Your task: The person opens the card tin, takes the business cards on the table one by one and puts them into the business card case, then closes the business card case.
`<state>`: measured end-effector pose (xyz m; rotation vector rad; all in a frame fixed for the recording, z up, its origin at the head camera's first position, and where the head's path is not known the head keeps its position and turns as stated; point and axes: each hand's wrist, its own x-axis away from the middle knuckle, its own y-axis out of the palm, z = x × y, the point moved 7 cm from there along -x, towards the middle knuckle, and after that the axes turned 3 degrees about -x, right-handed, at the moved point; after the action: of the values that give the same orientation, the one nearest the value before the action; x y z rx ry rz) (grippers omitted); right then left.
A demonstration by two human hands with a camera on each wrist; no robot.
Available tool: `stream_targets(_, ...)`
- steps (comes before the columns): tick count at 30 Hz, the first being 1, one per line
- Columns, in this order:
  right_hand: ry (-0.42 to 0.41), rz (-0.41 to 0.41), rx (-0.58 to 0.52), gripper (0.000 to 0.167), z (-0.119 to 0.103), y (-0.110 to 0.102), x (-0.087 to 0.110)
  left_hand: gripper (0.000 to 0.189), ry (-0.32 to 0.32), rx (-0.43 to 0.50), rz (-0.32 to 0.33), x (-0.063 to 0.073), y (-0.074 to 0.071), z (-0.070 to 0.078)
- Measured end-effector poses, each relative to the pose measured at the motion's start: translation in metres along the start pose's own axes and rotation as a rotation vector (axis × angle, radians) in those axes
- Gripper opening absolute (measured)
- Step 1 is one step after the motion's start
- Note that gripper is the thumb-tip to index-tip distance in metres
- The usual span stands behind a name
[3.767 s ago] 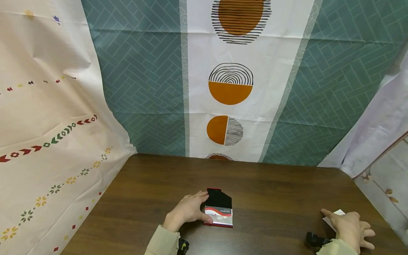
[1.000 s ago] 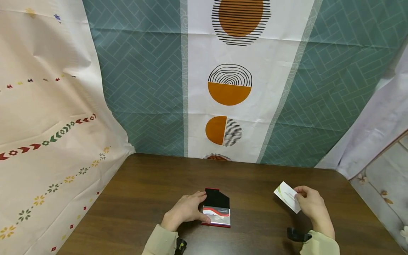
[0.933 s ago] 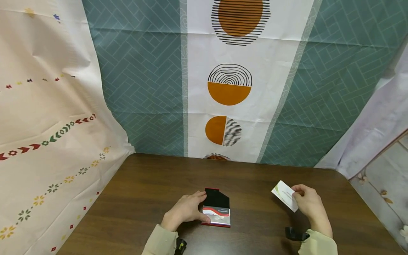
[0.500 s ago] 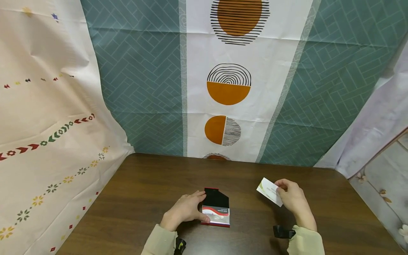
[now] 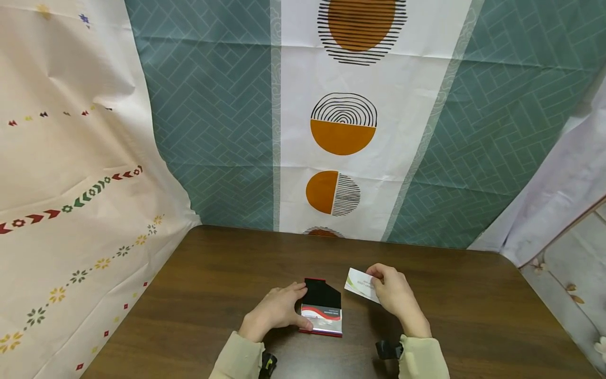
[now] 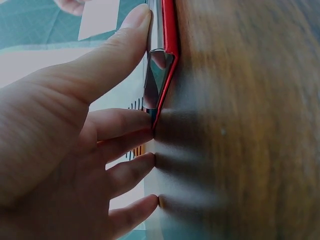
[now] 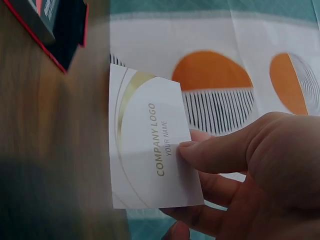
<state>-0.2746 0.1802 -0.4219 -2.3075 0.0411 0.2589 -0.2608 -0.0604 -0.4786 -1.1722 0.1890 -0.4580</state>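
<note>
A red-edged business card case lies on the table with its black flap folded back, away from the body. A card with a red wave pattern sits inside its silver part. My left hand rests at the case's left side. Its thumb lies along the silver part, the index finger touches the flap, and the other fingertips reach the tabletop in the left wrist view. My right hand pinches a white business card by one edge. The card is tilted, printed side showing "COMPANY LOGO", and hangs just right of the flap.
The brown wooden table backs onto a teal and white patterned cloth. A cream cloth with coloured motifs hangs along the left. Pale floral fabric borders the right.
Earlier my right hand was over the card at the table's far right. It has lifted the card and carried it left, close to the case. My left hand stays in place.
</note>
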Motion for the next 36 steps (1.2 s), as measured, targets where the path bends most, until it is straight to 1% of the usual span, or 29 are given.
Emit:
stream_targets(7, -0.052, -0.017, -0.013, 0.016, -0.017, 0.02, -0.001, 0.085, -0.001, 0.012, 0.003, 0.0, -0.001, 0.0)
stream_targets(15, -0.089, -0.035, -0.017, 0.017, -0.029, 0.033, 0.002, 0.085, -0.004, 0.007, 0.001, 0.0, -0.001, 0.0)
stream_targets(22, -0.107, -0.033, -0.013, 0.017, -0.033, 0.042, 0.001, 0.084, 0.005, -0.002, 0.012, 0.0, -0.002, 0.001)
stream_targets(29, -0.151, -0.069, -0.01, 0.017, -0.038, 0.055, 0.001, 0.085, 0.002, 0.008, 0.007, 0.0, -0.002, 0.0)
stream_targets(34, -0.172, -0.077, 0.004, 0.018, -0.041, 0.06, 0.002, 0.085, 0.003, 0.013, 0.008, 0.0, -0.002, 0.001)
stream_targets(36, -0.167, -0.08, 0.006, 0.018, -0.042, 0.062, 0.003, 0.085, 0.001, 0.01, 0.006, 0.0, -0.002, 0.001)
